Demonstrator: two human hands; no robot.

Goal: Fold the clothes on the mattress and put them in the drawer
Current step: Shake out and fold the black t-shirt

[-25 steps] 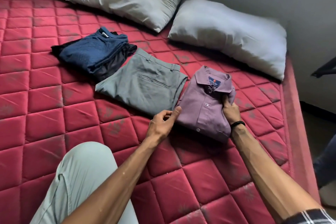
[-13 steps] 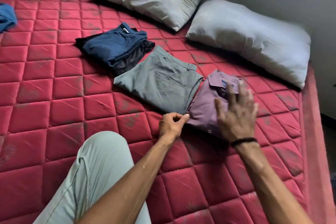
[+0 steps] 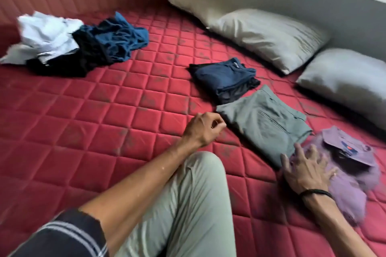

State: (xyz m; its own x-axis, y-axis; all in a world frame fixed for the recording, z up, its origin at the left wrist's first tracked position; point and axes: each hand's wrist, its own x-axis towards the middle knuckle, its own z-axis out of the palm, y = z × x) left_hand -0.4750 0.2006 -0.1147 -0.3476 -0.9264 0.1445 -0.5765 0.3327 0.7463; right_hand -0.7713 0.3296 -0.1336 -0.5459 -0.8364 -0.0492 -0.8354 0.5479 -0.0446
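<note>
Purple and blurry, the folded shirt (image 3: 353, 175) lay at the lower right of the frame, partly hidden under the right hand (image 3: 307, 171). That hand lay flat on it with its fingers spread out straight. The left hand (image 3: 202, 131) hung over the red mattress (image 3: 83, 123) in the middle, fingers curled in loosely and holding nothing. Folded grey trousers (image 3: 265, 123) lay just beside the shirt, and a folded dark blue pile (image 3: 225, 79) lay next to those. At the upper left sat a messy heap of clothes (image 3: 77, 44), white, black and blue, too jumbled to tell apart. Pillows (image 3: 269, 35) lined the wall at the upper right. A knee in pale trousers (image 3: 188, 204) covered the bottom middle.
</note>
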